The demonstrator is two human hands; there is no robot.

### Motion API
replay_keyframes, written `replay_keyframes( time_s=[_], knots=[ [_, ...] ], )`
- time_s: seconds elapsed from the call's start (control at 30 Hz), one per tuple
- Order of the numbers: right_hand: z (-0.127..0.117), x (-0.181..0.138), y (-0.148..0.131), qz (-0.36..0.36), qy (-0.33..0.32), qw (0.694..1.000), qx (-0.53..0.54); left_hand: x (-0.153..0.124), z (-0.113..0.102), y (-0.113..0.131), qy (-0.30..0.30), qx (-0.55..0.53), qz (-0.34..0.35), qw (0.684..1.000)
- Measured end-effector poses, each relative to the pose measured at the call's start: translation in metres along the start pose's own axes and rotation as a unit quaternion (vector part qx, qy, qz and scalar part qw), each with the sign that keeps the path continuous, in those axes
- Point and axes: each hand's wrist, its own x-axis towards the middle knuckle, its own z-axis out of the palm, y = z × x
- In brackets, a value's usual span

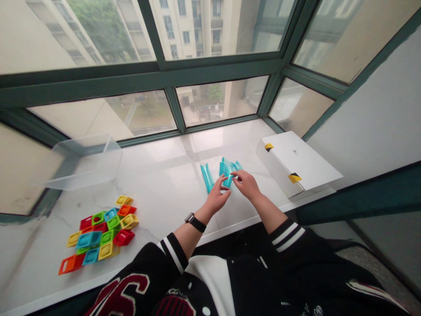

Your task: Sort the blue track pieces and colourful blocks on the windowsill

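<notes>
My left hand [217, 196] and my right hand [246, 183] meet over a curved, ribbed turquoise plastic piece [226, 167] on the white marble sill [171, 175]. Both hands pinch it with their fingertips, the left from the near left side, the right from the right. A straight ribbed turquoise piece [207, 177] lies just left of it, next to my left fingers; whether the two are joined I cannot tell. A black watch sits on my left wrist.
A heap of several coloured square frame blocks [100, 232] lies at the near left. A clear plastic tub [83, 161] stands at the back left by the window. A flat white box [297, 163] with yellow-black corner marks lies to the right.
</notes>
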Motion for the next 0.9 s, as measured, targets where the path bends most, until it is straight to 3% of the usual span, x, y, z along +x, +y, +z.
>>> replay_keyframes(
  time_s=[0.27, 0.37, 0.47, 0.6, 0.7, 0.8, 0.9],
  knots=[
    [-0.005, -0.005, -0.002, -0.003, 0.0, 1.0, -0.002, -0.009, -0.009, 0.015, 0.016, 0.005, 0.02, 1.0],
    [-0.006, -0.015, -0.003, 0.024, 0.02, 0.999, 0.011, -0.029, -0.034, 0.029, 0.045, 0.033, 0.055, 0.997],
    [-0.002, -0.035, -0.002, 0.048, 0.042, 0.998, 0.025, -0.058, -0.073, 0.03, 0.09, 0.053, 0.053, 0.993],
    [0.015, -0.068, 0.007, 0.044, -0.002, 0.999, 0.005, -0.112, -0.131, -0.002, 0.167, 0.171, -0.01, 0.971],
    [0.033, -0.082, 0.018, 0.06, -0.05, 0.997, -0.02, -0.161, -0.161, -0.04, 0.179, 0.297, -0.029, 0.937],
    [0.048, -0.082, 0.027, 0.081, -0.094, 0.99, -0.072, -0.203, -0.172, -0.068, 0.192, 0.382, -0.018, 0.904],
    [0.057, -0.075, 0.03, 0.092, -0.125, 0.98, -0.125, -0.224, -0.17, -0.08, 0.2, 0.427, -0.006, 0.882]
  ],
)
